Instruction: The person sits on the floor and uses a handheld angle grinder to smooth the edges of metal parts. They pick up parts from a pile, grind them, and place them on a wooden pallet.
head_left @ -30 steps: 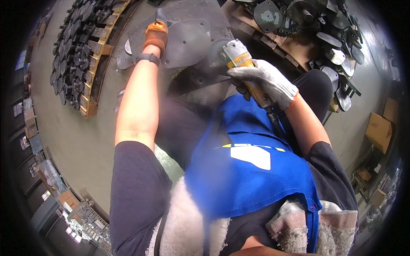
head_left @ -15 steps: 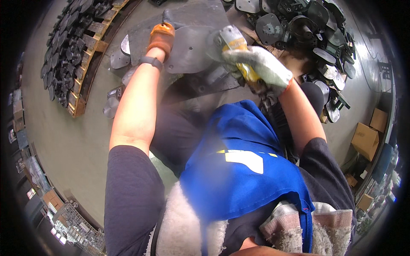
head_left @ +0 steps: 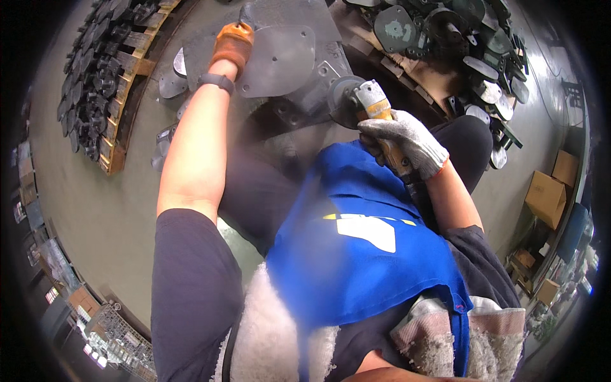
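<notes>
A flat grey metal plate point(head_left: 280, 60) with rounded corners and small holes lies on a larger dark metal slab point(head_left: 264, 13) in front of me. My left hand point(head_left: 231, 49), in an orange-brown glove, is closed at the plate's left edge; its fingertips are partly hidden. In my right hand point(head_left: 407, 137), wearing a grey-white glove, is an angle grinder point(head_left: 377, 108) with a yellow body and metal head. Its round disc point(head_left: 344, 100) sits right of the plate and nearer to me, apart from it. A dark bracket-like block point(head_left: 289, 111) shows below the plate's near edge.
Many dark metal parts point(head_left: 95, 83) are heaped on a wooden pallet point(head_left: 145, 65) at the left. Another heap of metal parts point(head_left: 445, 28) stands at the far right. Loose plates point(head_left: 170, 84) lie left of the slab. Cardboard boxes point(head_left: 545, 198) stand at the right edge.
My right hand has drawn the grinder back toward me and to the right, off the plate's right edge. My left hand stays at the plate. The view has shifted slightly.
</notes>
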Demonstrator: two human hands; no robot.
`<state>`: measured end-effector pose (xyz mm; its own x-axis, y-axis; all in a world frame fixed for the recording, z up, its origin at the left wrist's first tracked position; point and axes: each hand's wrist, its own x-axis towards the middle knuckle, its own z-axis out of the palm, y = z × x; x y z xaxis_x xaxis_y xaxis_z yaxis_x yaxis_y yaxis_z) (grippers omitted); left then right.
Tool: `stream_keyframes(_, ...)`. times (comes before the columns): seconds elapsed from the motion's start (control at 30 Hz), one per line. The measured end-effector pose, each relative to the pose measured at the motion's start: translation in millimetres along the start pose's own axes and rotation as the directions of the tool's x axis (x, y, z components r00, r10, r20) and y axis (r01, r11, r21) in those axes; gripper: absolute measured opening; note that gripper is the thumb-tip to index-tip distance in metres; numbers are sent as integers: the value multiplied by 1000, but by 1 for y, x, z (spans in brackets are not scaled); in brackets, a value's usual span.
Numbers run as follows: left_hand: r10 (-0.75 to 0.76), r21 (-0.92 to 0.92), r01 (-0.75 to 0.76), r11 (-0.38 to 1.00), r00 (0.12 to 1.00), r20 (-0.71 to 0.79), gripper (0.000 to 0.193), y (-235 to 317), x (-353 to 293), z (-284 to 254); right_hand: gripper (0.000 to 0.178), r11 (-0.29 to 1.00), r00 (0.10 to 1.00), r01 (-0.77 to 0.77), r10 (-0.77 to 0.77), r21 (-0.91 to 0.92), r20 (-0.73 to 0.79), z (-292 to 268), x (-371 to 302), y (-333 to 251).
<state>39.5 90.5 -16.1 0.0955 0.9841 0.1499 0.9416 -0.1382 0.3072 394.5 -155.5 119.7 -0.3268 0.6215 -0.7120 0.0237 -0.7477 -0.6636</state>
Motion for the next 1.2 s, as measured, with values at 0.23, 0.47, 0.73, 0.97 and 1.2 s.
stream_keyframes(0.23, -33, 40, 25, 999, 976, 217, 43, 43, -9, -40, 37, 999, 999, -9, 11, -48, 33, 3, 0, 16)
stream_keyframes(0.47, -42, 158, 10, 987, 978, 203, 48, 4, 2, -10, 38, 997, 996, 38, -33, -70, 80, -1, 2, 14)
stream_keyframes(0.73, -75, 269, 4, 963, 965, 253, 45, -7, 8, 0, 37, 991, 997, 37, -28, -126, 75, 5, 7, 11)
stream_keyframes(0.97, 63, 390, -211, 896, 931, 360, 41, 0, -1, -13, 37, 972, 994, 61, -39, -229, 97, 20, 27, -12)
stream_keyframes(1.2, 88, 329, -164, 930, 968, 234, 34, 7, -2, -10, 35, 986, 986, 164, -164, 17, -26, -2, -6, -10)
